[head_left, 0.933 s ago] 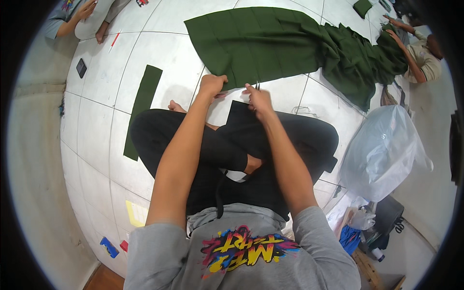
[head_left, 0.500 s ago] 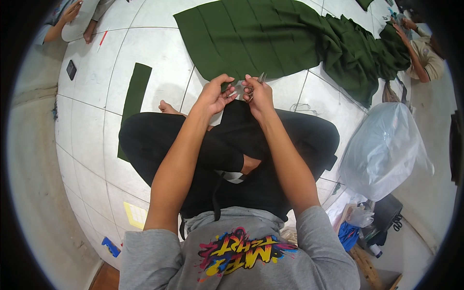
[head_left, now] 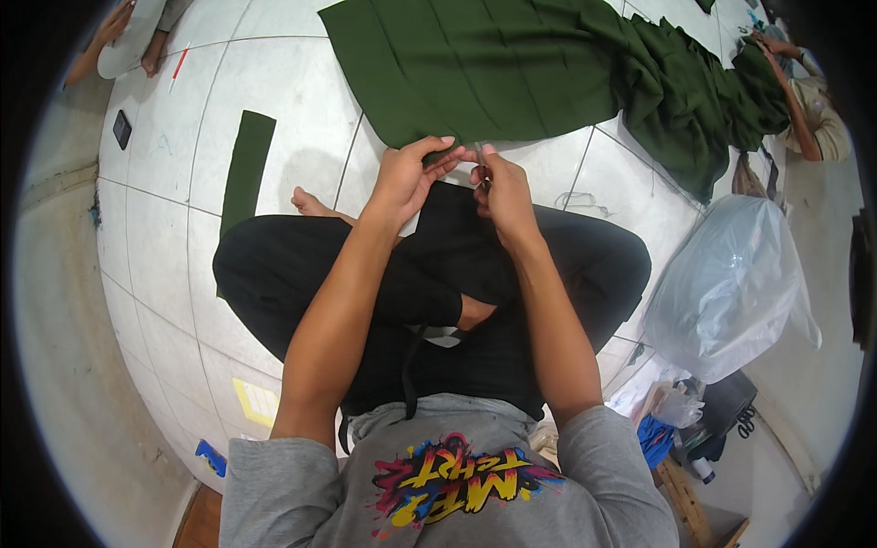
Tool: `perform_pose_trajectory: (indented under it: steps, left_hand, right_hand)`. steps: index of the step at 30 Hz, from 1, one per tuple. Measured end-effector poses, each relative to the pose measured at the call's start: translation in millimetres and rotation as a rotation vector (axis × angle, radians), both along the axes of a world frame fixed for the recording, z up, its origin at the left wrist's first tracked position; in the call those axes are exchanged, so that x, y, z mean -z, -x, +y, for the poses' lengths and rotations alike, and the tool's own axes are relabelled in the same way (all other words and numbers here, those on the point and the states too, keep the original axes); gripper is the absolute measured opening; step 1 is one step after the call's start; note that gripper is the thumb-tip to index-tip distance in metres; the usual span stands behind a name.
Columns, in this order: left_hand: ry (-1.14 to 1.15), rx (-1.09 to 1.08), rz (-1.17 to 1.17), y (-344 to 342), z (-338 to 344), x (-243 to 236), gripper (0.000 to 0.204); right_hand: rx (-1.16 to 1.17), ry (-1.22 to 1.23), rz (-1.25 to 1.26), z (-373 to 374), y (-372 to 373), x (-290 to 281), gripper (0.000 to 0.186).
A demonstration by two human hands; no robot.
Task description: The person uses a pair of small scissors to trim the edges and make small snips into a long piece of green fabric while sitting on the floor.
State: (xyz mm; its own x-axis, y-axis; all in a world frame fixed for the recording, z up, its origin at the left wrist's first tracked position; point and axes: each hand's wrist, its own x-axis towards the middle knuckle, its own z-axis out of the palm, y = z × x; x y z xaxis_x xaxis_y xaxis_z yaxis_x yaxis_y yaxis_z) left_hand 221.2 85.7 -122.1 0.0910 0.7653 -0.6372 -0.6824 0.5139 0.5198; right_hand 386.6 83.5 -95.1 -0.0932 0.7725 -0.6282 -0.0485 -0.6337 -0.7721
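Over white floor tiles (head_left: 274, 91): one green fabric strip (head_left: 247, 164); one green cloth (head_left: 493, 73), left hand (head_left: 402, 183) pinching edge; one scissors (head_left: 480, 157), right hand (head_left: 508, 194) gripping.

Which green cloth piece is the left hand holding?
The large, partly bunched sheet, its near edge pinched by the left hand. The narrow strip lies untouched beyond the left knee; the small piece is farther off.

Forearms (head_left: 333, 315) slant inward, left grip (head_left: 411, 178) beside curled right grip (head_left: 501, 190).
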Motion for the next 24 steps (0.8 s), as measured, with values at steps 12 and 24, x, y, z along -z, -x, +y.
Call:
perform_pose_trajectory:
  steps: [12, 24]
  left_hand:
    - [-0.029, 0.018, 0.027, -0.7, -2.5, 1.3, 0.015]
    - [-0.054, 0.017, 0.011, -1.4, -3.7, 3.5, 0.017]
  right_hand:
    - [0.033, 0.003, 0.06, -0.3, 4.5, 14.6, 0.027]
    - [0.051, -0.064, 0.068, 1.7, 5.2, 16.7, 0.025]
